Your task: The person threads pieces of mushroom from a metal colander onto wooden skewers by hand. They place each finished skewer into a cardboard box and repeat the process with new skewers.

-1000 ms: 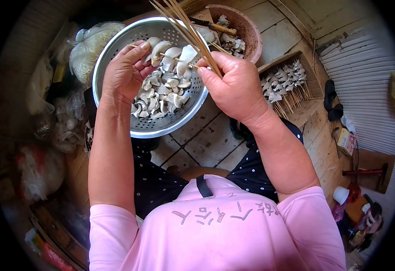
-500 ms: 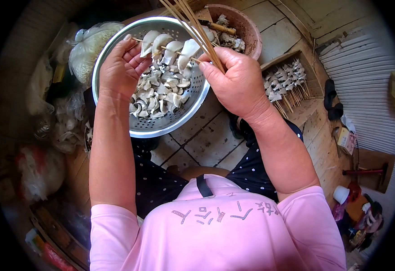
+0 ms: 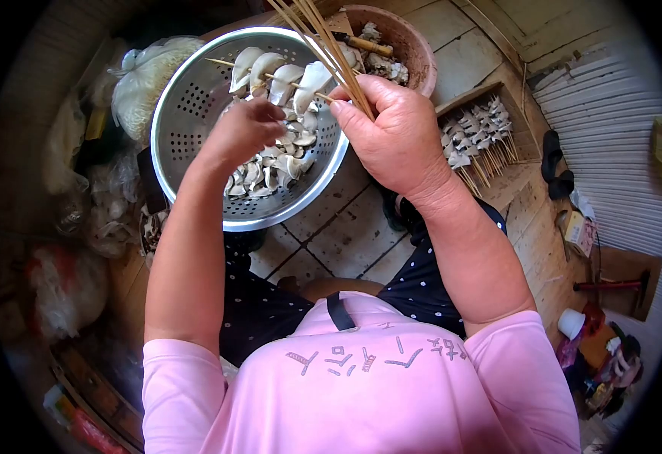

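My right hand (image 3: 395,132) is closed around a bundle of thin wooden skewers (image 3: 329,49) and one more skewer that points left, with several pale, curved mushroom-like pieces (image 3: 284,83) threaded on it. Below that skewer, my left hand (image 3: 246,132) is over the metal colander (image 3: 187,140), its fingers slightly bent and apart with nothing visible in them. Loose grey-white pieces (image 3: 274,170) lie in the colander beneath and beside my left hand. The left tip of the loaded skewer sticks out bare.
A reddish basin (image 3: 422,57) with scraps and a wooden-handled tool (image 3: 372,47) stands behind the colander. At the right, a wooden box (image 3: 524,136) holds filled skewers (image 3: 482,132). Plastic bags (image 3: 149,87) are at the left. Tiled floor (image 3: 346,234) shows below.
My left hand has let go of the loaded skewer's left end and moved down and right over the loose pieces. My right hand stays almost still, and the colander has shifted slightly left.
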A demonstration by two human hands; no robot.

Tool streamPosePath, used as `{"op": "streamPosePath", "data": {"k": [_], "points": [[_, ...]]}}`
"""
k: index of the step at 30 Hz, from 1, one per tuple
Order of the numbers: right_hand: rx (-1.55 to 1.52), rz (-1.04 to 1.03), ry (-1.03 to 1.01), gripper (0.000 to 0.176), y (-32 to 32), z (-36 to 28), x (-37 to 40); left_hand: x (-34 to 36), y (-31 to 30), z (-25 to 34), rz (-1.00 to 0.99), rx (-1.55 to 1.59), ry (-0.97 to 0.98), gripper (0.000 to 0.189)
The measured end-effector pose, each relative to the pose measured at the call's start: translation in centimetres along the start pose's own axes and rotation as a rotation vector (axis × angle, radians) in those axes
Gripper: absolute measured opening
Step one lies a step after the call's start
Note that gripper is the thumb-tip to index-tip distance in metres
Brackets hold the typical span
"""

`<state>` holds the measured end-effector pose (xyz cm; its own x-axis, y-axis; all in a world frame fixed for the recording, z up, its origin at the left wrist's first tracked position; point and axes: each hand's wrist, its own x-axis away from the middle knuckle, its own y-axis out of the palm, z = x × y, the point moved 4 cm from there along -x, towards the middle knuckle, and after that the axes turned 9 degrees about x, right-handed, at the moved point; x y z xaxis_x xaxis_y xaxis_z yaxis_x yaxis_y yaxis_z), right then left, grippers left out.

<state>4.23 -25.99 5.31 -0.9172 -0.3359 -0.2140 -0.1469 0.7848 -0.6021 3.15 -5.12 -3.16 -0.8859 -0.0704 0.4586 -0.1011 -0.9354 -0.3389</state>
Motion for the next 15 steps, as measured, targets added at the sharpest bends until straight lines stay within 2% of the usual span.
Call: {"op": "streamPosePath", "data": {"k": [3,4,6,8,10,15], "points": [[-0.009,-0.013,0.018,0.021,0.0,-0.1,0.0,0.0,1.8,-0.6,-0.128,-0.303,0.004,0.030],[-0.011,-0.015,0.020,0.021,0.0,0.0,-0.1,-0.2,1.9,-0.9,-0.128,-0.301,0.005,0.030],[-0.012,-0.018,0.023,0.021,0.1,0.1,-0.1,-0.4,2.7,-1.6,-0.250,-0.478,-0.013,0.035],[-0.005,0.002,0.004,0.021,0.1,0.1,-0.1,-0.8,3.1,-2.7,-0.255,-0.519,-0.013,0.036],[0.000,0.000,0.000,0.021,0.0,0.1,-0.2,-0.8,3.6,-3.3,-0.306,-0.626,0.068,0.032],[-0.008,0.007,-0.012,0.021,-0.1,-0.1,-0.1,-1.2,4.4,-4.4,-0.303,-0.737,0.076,0.030]]}}
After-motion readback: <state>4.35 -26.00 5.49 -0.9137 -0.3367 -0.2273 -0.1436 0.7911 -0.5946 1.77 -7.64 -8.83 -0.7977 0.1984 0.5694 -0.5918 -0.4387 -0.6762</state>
